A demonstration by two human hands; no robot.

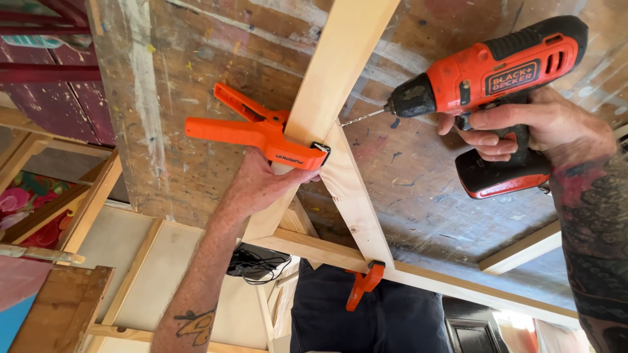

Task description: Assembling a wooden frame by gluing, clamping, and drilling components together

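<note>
Left hand (pixel 261 183): bare, no glove, no sleeve | left forearm: small dark tattoo near the elbow | right hand (pixel 543 127): bare, no glove | right forearm: dense dark-and-red tattoo sleeve | legs: dark blue trousers

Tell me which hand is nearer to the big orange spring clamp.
Left. The left hand presses against the wooden strip right under the orange spring clamp, touching its jaw end. The right hand is well off to the side, gripping the orange cordless drill.
</note>
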